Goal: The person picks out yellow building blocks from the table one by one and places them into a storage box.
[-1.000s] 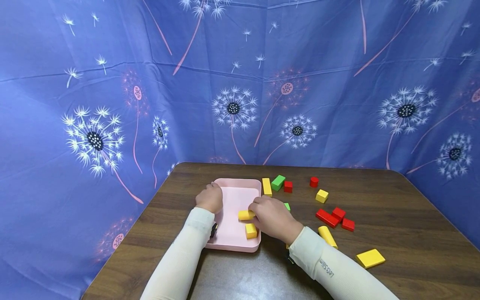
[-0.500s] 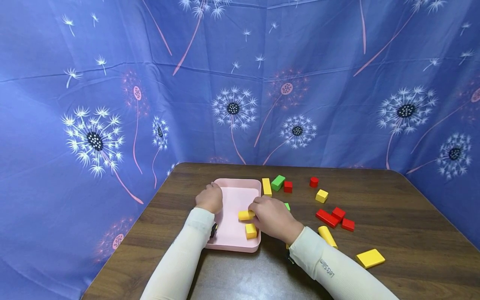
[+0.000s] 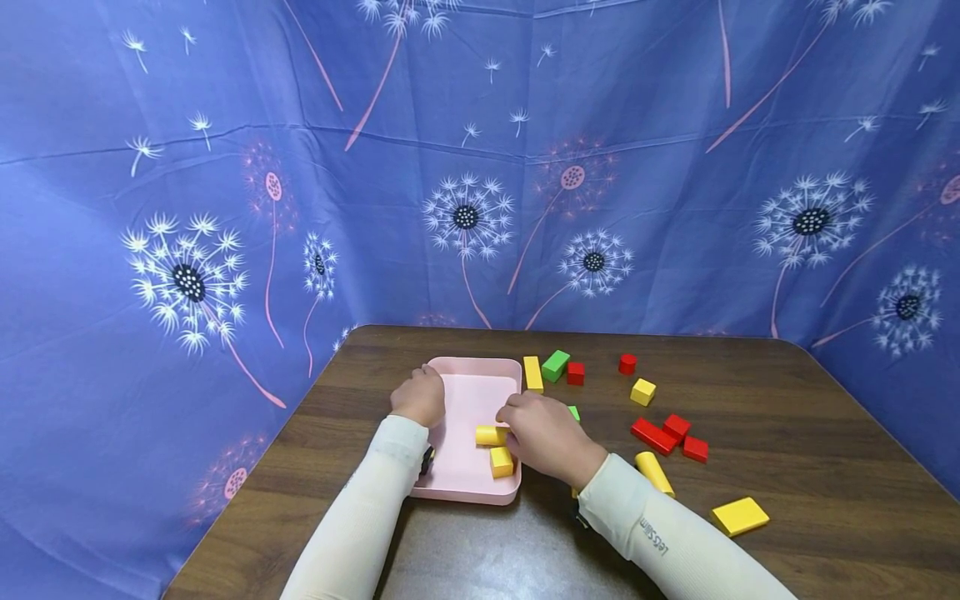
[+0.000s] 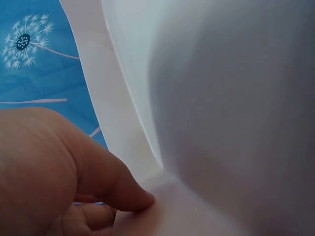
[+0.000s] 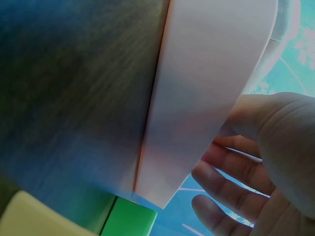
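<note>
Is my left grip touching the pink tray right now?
Touching. The left wrist view shows the left grip with its thumb pressed against the wall of the pink tray.

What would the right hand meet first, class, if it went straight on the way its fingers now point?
Most likely the yellow cylinder within the pink tray: one end disappears behind the right hand in the head view. Depth is unclear there, so they may already touch.
</note>
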Available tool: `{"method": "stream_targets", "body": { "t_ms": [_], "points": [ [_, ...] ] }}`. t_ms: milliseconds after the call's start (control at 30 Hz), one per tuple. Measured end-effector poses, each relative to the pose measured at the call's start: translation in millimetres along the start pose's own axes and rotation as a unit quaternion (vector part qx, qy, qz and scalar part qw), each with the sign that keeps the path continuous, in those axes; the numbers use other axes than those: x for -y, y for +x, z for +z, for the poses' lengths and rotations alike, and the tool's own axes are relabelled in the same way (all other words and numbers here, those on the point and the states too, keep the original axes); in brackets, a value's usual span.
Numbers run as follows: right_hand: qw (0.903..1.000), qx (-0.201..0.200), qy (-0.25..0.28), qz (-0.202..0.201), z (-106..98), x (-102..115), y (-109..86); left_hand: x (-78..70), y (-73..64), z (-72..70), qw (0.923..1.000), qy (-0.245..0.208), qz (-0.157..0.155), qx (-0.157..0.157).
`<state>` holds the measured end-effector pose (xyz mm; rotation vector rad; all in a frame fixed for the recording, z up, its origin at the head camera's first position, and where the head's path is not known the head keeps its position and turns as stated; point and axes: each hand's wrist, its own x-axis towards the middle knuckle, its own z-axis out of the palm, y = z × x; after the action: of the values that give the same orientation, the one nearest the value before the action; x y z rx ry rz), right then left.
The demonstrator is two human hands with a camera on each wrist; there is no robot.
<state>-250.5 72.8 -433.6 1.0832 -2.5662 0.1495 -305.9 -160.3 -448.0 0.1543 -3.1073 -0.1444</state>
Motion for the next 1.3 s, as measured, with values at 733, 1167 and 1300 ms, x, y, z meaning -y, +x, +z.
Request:
{"method": "stream_targets", "body": {
  "t_ms": [733,1167,1300],
  "points": [
    [0.999,0.01,0.027,0.034,-11.9,-8.6,-1.7,0.3,-0.4,4.4,0.9999,0.002,0.007,-0.014],
    [0.9988,-0.01,0.016,0.045,-14.8,-21.1,-4.9,2.0,0.3,4.8,0.9997,-0.001,0.007,-0.022],
    [0.998,-0.005,0.012,0.061,-15.5,-26.6,-6.5,1.1,-0.7,3.4,0.9998,-0.002,0.008,-0.02]
  ]
}}
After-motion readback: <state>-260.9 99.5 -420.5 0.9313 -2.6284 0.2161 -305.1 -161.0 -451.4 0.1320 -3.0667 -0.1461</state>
